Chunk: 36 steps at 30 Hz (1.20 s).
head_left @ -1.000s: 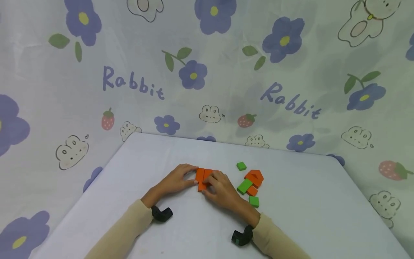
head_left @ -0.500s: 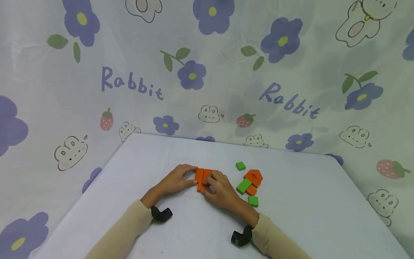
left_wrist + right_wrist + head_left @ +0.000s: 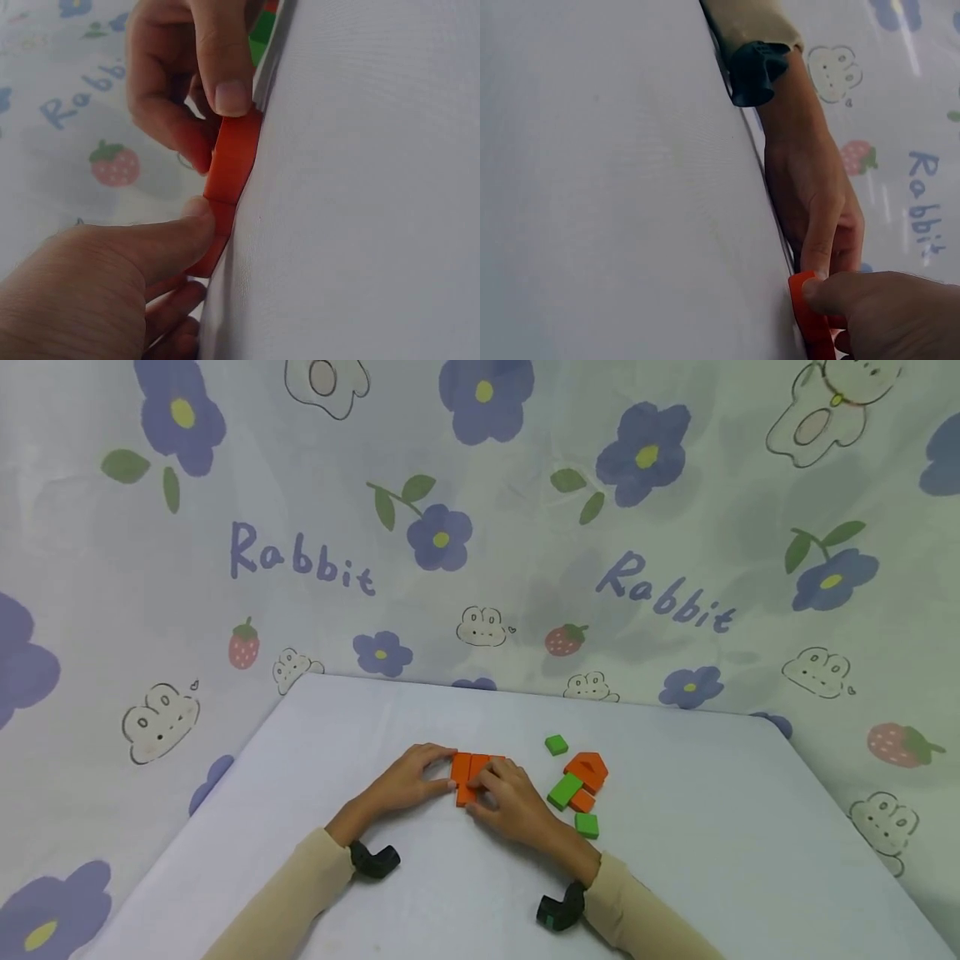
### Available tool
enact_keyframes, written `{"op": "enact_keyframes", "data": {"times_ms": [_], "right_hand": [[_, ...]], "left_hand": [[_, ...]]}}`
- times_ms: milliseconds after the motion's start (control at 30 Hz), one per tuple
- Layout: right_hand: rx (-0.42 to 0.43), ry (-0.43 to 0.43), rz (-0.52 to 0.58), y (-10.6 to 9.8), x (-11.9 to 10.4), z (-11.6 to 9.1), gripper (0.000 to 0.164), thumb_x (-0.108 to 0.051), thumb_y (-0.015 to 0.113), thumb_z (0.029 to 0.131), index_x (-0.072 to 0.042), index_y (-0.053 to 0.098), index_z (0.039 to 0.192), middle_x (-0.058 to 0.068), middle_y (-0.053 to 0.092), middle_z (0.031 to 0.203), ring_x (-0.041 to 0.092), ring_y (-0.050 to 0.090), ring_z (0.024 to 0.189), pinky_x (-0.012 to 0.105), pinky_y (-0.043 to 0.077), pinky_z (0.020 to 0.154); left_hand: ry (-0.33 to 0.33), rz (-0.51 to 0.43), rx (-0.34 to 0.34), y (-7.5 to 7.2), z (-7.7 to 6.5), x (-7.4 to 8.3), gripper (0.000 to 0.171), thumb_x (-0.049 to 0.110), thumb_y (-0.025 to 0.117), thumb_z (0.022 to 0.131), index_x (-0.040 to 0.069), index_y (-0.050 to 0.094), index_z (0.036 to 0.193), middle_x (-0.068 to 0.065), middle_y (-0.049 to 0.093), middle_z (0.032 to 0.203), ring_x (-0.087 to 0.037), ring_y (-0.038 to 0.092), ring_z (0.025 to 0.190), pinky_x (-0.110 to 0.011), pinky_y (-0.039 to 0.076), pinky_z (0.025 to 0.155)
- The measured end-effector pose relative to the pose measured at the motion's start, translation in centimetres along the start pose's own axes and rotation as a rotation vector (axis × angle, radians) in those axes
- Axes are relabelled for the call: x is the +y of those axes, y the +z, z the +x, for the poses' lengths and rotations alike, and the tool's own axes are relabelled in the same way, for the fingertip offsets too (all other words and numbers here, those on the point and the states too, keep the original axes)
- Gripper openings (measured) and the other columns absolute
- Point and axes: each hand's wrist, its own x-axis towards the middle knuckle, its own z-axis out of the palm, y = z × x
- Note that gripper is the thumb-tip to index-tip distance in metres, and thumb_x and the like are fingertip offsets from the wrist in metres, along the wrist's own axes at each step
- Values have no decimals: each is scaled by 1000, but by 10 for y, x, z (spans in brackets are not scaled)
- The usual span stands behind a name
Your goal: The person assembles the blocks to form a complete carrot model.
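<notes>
- Pinching with thumb and fingers, my right hand (image 3: 513,802) holds the front orange block (image 3: 466,797), which lies flat on the white table (image 3: 712,843).
- From the other side, my left hand (image 3: 405,781) grips the left edge of the orange row (image 3: 461,767), thumb at its near corner, forefinger at its far one.
- That row lies just beyond the front block and touches it, its pieces side by side; my right fingers partly hide it.
- To the right, near my right wrist, sits a squarish green block (image 3: 587,825).
- A little farther, a small orange block (image 3: 582,801) and a longer green block (image 3: 565,790) crowd against a peaked orange shape (image 3: 588,771); I can't tell how many pieces form that.
- Farther still, apart from these, lies a small green block (image 3: 557,745).
- Behind the table hangs a patterned backdrop (image 3: 525,568) reading "Rabbit".
</notes>
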Motion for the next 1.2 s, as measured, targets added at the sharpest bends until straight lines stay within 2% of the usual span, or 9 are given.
{"op": "enact_keyframes", "data": {"times_ms": [167, 233, 300, 467, 567, 700, 800, 1033, 1200], "right_hand": [[-52, 30, 8, -4, -6, 2, 28, -31, 80, 86, -14, 69, 106, -3, 58, 102, 14, 52, 99, 31, 47, 87], [-40, 32, 38, -6, -8, 2, 25, -28, 79, 87, -14, 69, 106, -2, 59, 102, 14, 52, 99, 30, 48, 87], [23, 30, 88, -11, -10, 2, 18, -23, 77, 89, -13, 70, 103, -2, 59, 100, 14, 53, 97, 29, 51, 84], [283, -35, 190, -35, -18, 4, 3, -11, 70, 93, -9, 70, 94, -1, 63, 91, 14, 60, 89, 29, 58, 78], [327, -75, 211, -58, -21, 4, 5, -10, 68, 94, -6, 70, 93, 0, 66, 88, 13, 62, 85, 29, 59, 77], [254, -48, 192, -85, -19, -8, 3, -10, 69, 93, -9, 70, 95, -2, 68, 88, 11, 63, 84, 25, 59, 74], [190, -7, 155, -99, -9, -23, 8, -9, 72, 91, -12, 71, 98, -5, 68, 90, 7, 61, 83, 24, 58, 72], [53, -19, 119, -124, 43, -56, 20, 2, 74, 86, -9, 73, 102, 1, 70, 93, 1, 58, 78, 19, 56, 68], [-86, 31, 128, -127, 72, -81, 26, 8, 72, 85, -7, 74, 105, 4, 72, 101, 9, 63, 85, 20, 57, 73]], "left_hand": [[1, 0, 13, -1, -3, 0, 61, 44, 71, 91, 15, 55, 143, -5, 56, 144, -32, 44, 139, -57, 36, 115], [4, 4, 15, 0, -4, 0, 61, 43, 72, 91, 16, 55, 143, -5, 56, 144, -31, 45, 138, -56, 37, 115], [6, 8, 12, 0, -4, -1, 61, 43, 71, 91, 16, 55, 143, -4, 56, 144, -30, 45, 138, -55, 37, 115], [4, -3, 4, 1, -4, 2, 62, 44, 72, 91, 16, 55, 143, -4, 57, 144, -29, 46, 137, -55, 38, 114], [-11, -4, 5, 1, -4, 5, 61, 43, 72, 91, 16, 55, 143, -3, 56, 144, -29, 46, 137, -54, 38, 115], [-38, -1, 4, 0, -6, 6, 60, 40, 73, 91, 18, 55, 143, -2, 56, 144, -28, 45, 138, -53, 36, 116], [-47, -5, -3, 1, -7, 5, 60, 39, 73, 91, 19, 55, 144, -2, 55, 145, -27, 44, 139, -53, 36, 117], [-50, -9, -2, 1, -6, 7, 60, 39, 73, 91, 20, 54, 144, -2, 54, 145, -27, 43, 140, -53, 35, 117], [-66, -17, -3, 2, -6, 7, 60, 40, 73, 91, 21, 54, 144, -1, 54, 146, -27, 43, 140, -53, 35, 117]]}}
